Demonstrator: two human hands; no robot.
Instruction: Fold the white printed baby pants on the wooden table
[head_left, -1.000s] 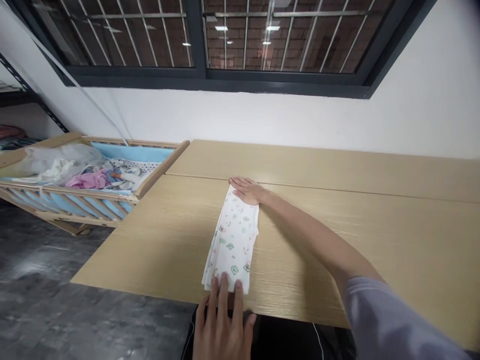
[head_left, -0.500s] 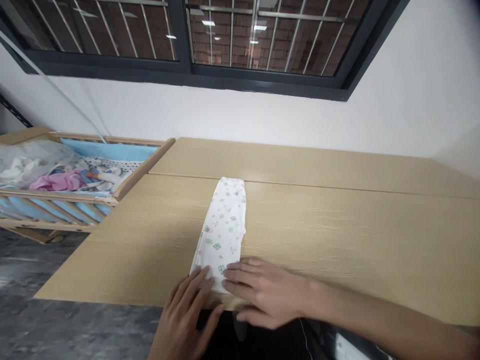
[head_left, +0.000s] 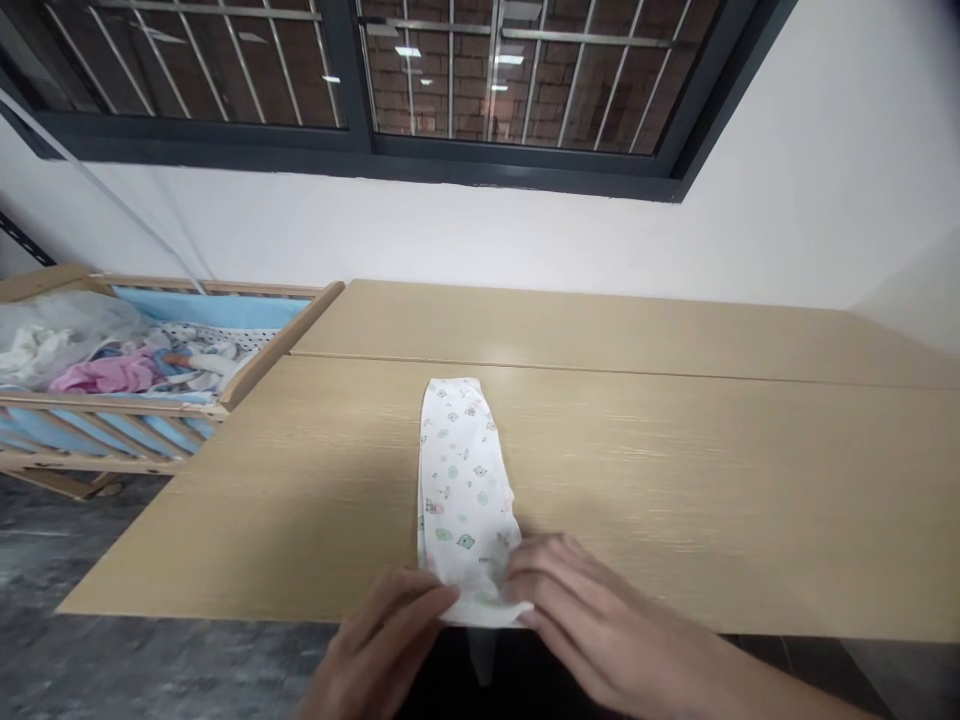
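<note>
A white baby garment with small green and pink prints, folded into a long narrow strip, lies on the light wooden table and runs from the middle to the near edge. My left hand pinches the strip's near left corner at the table edge. My right hand grips the near right corner, fingers curled onto the cloth. The near end of the strip is slightly lifted and rumpled between both hands.
A wooden crib with blue lining and a heap of baby clothes stands at the left, touching the table's far left corner. A white wall and a barred window rise behind. Dark floor lies at the lower left.
My right hand came back from the far end of the strip to its near end. Both hands went from lying flat on the cloth to gripping its near corners, and the strip shifted a little.
</note>
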